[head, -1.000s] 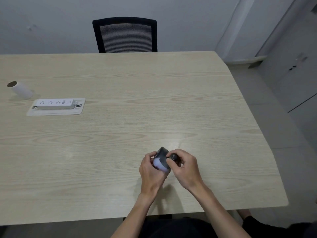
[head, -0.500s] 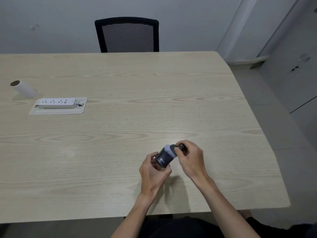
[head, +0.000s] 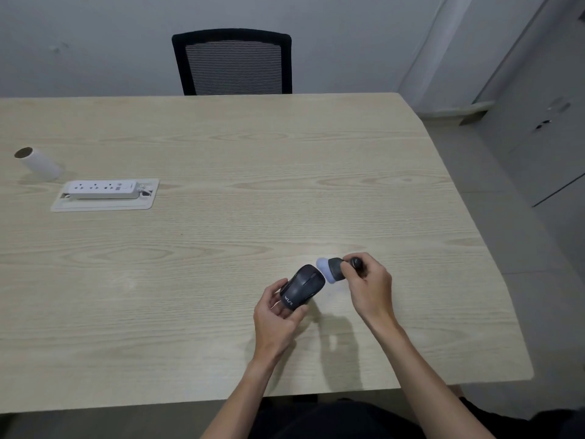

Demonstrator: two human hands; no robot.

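Note:
A dark grey computer mouse (head: 303,288) is held just above the wooden table (head: 221,217), near its front edge. My left hand (head: 278,315) grips the mouse's rear end from below, its top side facing up. My right hand (head: 368,288) grips the dark handle of a small brush (head: 332,270) with a pale lavender head. The brush head sits at the mouse's front right edge; whether it touches is unclear.
A white power strip (head: 103,189) lies in a white tray at the left. A white cardboard tube (head: 39,163) lies beyond it near the left edge. A black mesh chair (head: 232,63) stands behind the far side. Grey cabinets line the right wall.
The mouse has turned from its underside to its top facing up. My right hand has drawn the brush to the right, off the mouse body to its front edge.

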